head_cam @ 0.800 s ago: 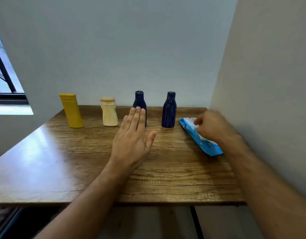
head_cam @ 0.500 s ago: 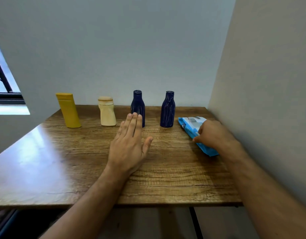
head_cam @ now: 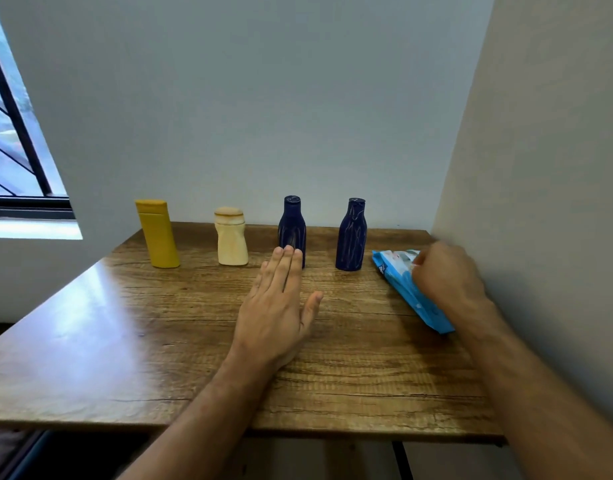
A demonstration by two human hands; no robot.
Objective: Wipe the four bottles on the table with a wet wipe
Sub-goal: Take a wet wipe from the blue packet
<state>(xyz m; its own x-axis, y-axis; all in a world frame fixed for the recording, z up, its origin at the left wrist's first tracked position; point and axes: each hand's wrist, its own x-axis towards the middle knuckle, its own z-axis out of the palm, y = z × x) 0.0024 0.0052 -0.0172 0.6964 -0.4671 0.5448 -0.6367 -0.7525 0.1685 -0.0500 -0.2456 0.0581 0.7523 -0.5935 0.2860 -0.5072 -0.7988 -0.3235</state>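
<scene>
A: Now, wipe pack point(head_cam: 407, 291) location?
B: Flat at 3 o'clock, long axis near-to-far, under right hand point(head_cam: 445, 275); curled, probably pinching its flap.
A: Left hand point(head_cam: 275, 306)?
B: Flat, fingers straight, holding nothing; farther off.

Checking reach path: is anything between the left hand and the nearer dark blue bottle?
Nothing visible. The left hand lies flat on the table with its fingertips just in front of the left dark blue bottle; whether they touch it cannot be told.
</scene>
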